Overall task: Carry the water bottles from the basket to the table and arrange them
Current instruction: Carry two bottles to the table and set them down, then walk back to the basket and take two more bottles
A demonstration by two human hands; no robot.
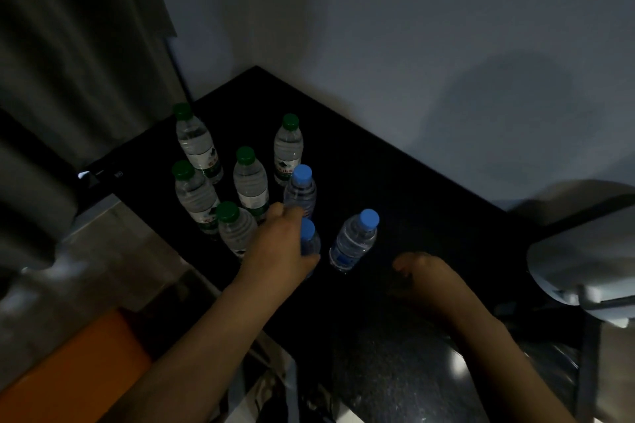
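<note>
Head view, in dim light. Nearest, low on the left, an orange block (68,371) lies by the floor. I cannot make out the basket among the murky shapes at the bottom edge.

Both forearms reach forward over the near side of the black worktop (412,189). The right hand (424,273) rests on it with fingers loosely curled and nothing visible in it, probably parked out of the way. The left hand (280,244), its back to the camera, wraps the body of a blue-capped bottle (311,245), whose cap stands clear above the grip. I judge this bottle is being set upright beside the group.

Just to its right a second blue bottle (354,244) stands on its own. Just beyond the knuckles, a third blue bottle (300,194) stands close. Farther off and to the left, five green-capped bottles (251,182) stand upright in a loose cluster. Green sits to the left and blue to the right, so the arranging looks well along.

The green cluster is close to the worktop's left edge, where a nudge could send the outer ones to the floor. Open room lies to the right and toward the far corner, where bare worktop meets the wall (412,27). A curtain (68,45) hangs at far left. A pale object (584,268) that I cannot identify crowds the right edge.
</note>
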